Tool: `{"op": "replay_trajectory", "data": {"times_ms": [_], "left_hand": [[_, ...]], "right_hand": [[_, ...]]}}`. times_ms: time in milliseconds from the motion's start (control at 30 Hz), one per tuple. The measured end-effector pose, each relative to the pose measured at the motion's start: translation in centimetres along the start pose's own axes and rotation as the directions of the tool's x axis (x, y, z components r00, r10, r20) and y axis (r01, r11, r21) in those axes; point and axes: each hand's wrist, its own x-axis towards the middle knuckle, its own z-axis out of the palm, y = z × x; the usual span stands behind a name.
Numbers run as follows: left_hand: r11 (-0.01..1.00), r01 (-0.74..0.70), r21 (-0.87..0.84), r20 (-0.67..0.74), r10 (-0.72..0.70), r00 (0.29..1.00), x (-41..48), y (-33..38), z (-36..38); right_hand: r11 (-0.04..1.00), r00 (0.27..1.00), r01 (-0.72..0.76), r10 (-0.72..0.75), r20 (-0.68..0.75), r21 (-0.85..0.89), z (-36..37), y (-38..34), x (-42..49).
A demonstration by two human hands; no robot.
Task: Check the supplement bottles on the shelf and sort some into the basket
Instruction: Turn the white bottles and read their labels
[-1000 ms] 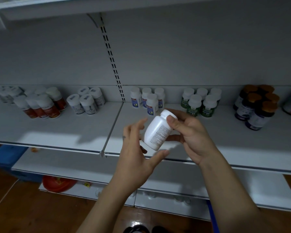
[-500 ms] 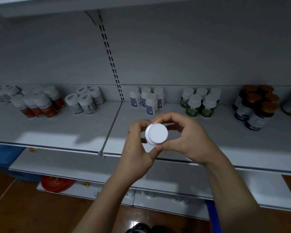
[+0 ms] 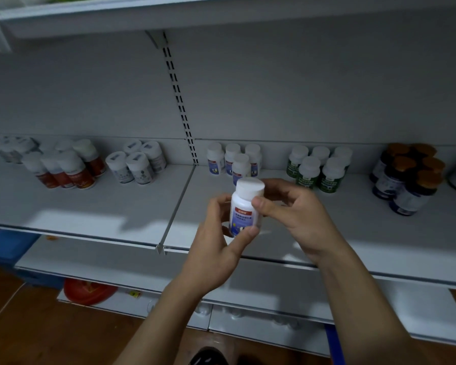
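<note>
Both forearms rise bare from the lower edge of the frame, with no sleeve, cuff or strap showing on either one; the left hand (image 3: 216, 248) and the right hand (image 3: 298, 219) are likewise uncovered (no glove, ring, watch or band can be made out on the fingers or the wrists); the nails that show look short and plain, though the dim light blurs them. At the very bottom, between the two arms, sits a dark rounded shoe toe (image 3: 208, 357), black or near it; its laces and make cannot be told.
</note>
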Motion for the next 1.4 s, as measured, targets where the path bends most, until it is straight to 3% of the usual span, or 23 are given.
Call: {"op": "replay_trajectory", "data": {"times_ms": [100, 233, 467, 600, 733, 867, 967, 1067, 1267, 1400], "left_hand": [[1.000, -0.025, 0.008, 0.085, 0.024, 0.996, 0.0, -0.5, -0.1], [0.997, -0.025, 0.073, 0.094, 0.018, 0.995, 0.2, -0.9, -0.4], [0.991, 0.039, 0.126, -0.060, -0.031, 0.998, 0.4, -1.9, -0.8], [0.991, 0.070, 0.117, -0.127, -0.055, 0.990, 1.0, -2.3, -1.6], [0.993, 0.033, 0.114, -0.139, -0.017, 0.990, 1.5, -2.8, -2.4], [0.997, -0.032, 0.071, -0.073, 0.037, 0.997, 2.1, -2.9, -3.7], [0.993, -0.096, 0.063, 0.055, 0.093, 0.994, 2.5, -2.8, -4.5], [0.992, -0.122, 0.029, 0.125, 0.118, 0.985, 3.1, -3.1, -5.1], [0.988, -0.122, 0.094, 0.063, 0.116, 0.991, 4.3, -4.6, -5.9], [0.976, -0.092, 0.195, 0.124, 0.069, 0.990, 5.5, -6.4, -7.1]], "right_hand": [[0.995, 0.997, -0.033, 0.026, 0.070, 0.090, -0.2, 0.4, 0.1], [0.987, 0.997, -0.081, 0.080, 0.008, 0.141, 0.1, 0.8, 0.4], [0.962, 0.976, -0.145, 0.177, -0.128, 0.230, 1.9, 1.2, 0.7], [0.972, 0.971, -0.149, 0.179, -0.159, 0.183, 2.2, 1.4, 1.1], [0.983, 0.983, -0.049, 0.079, -0.166, 0.178, 2.8, 1.2, 1.4], [0.987, 0.992, 0.005, 0.016, -0.129, 0.158, 3.3, 0.5, 1.8], [0.990, 0.993, 0.012, 0.005, -0.120, 0.140, 3.6, -0.3, 2.1], [0.992, 0.977, 0.017, 0.009, -0.212, 0.122, 4.4, -0.6, 2.6], [0.986, 0.898, -0.053, 0.116, -0.424, 0.157, 6.5, 0.2, 3.6], [0.982, 0.878, -0.162, 0.100, -0.467, -0.094, 7.4, 1.9, 4.5]]}}
